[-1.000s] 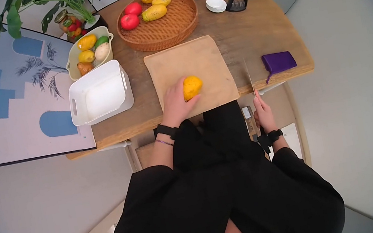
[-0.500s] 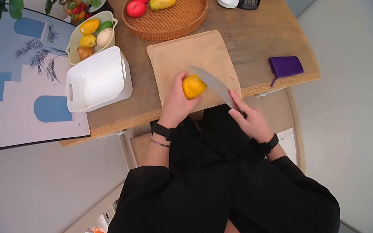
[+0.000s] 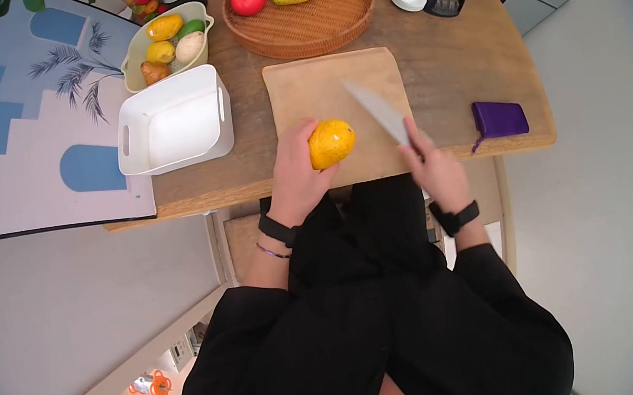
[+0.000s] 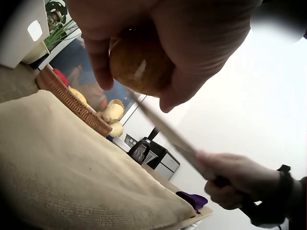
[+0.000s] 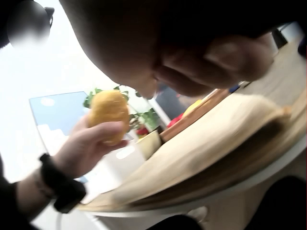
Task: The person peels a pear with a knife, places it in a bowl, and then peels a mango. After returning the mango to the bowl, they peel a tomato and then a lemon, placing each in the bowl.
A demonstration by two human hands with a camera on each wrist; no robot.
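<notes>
"While the left hand grips the yellow fruit, where is that fruit?"

"Held up over the near part of the tan mat, with the thumb on one side and the fingers curled round the other."

"And the right hand?"

"Its fingers are wrapped round the handle of a knife. The blade slants away from the person and to the left, over the mat. Hand and blade are a bit blurred."

"Is the blade on the fruit?"

"Just beside it. The head view shows a gap between them."

"What's around them?"

"To the left of the mat is a white bin, with a pale basket of fruit behind it. Beyond the mat sits a round woven tray with two red and three yellow pieces. A purple pouch lies near the table's front edge, on the right."
</notes>
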